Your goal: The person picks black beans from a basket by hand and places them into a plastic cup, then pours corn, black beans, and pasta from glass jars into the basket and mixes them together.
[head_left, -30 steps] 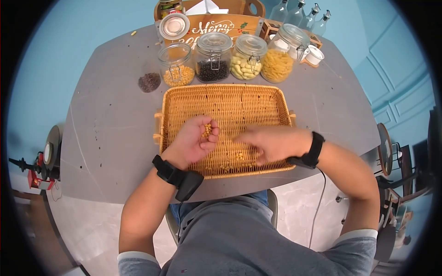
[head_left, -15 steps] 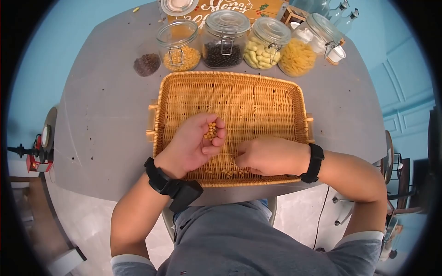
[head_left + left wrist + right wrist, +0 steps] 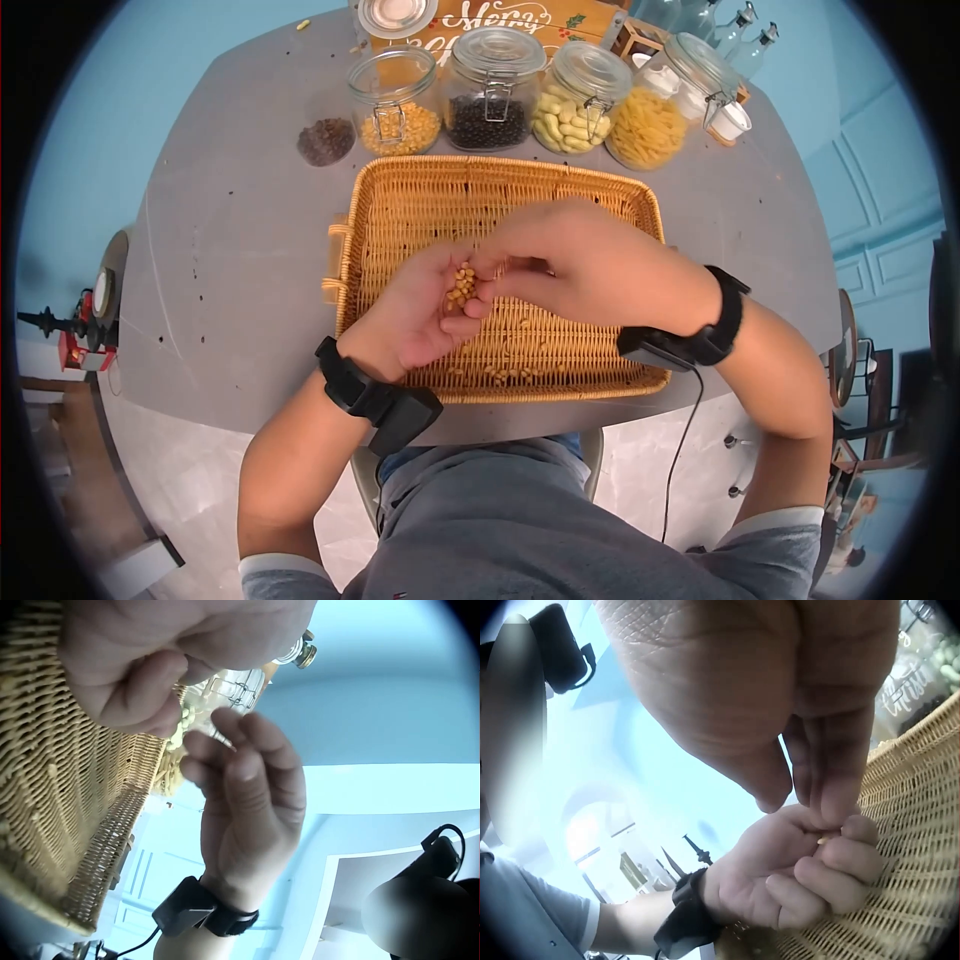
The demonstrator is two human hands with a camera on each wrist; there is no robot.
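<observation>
My left hand [image 3: 415, 305] is palm up over the wicker basket [image 3: 400, 205], its curled fingers cupping a small heap of yellow corn kernels [image 3: 462, 288]. My right hand [image 3: 605, 262] reaches across from the right, its fingertips right at the left palm. In the right wrist view, the right thumb stands apart from the extended fingers [image 3: 836, 787], and one kernel [image 3: 823, 841] shows in the left palm. More loose kernels [image 3: 512, 377] lie in the basket along its near side.
Behind the basket stand glass jars of corn [image 3: 400, 128], black beans [image 3: 487, 122], pale green pods [image 3: 570, 120] and pasta [image 3: 645, 130]. A small container of dark grains [image 3: 326, 142] is at the left. Farther back are a wooden sign [image 3: 520, 25] and glass bottles [image 3: 745, 45].
My right hand went down to the kernels at the basket's near side, then rose and moved left to the left palm. The left hand stays cupped around its kernels.
</observation>
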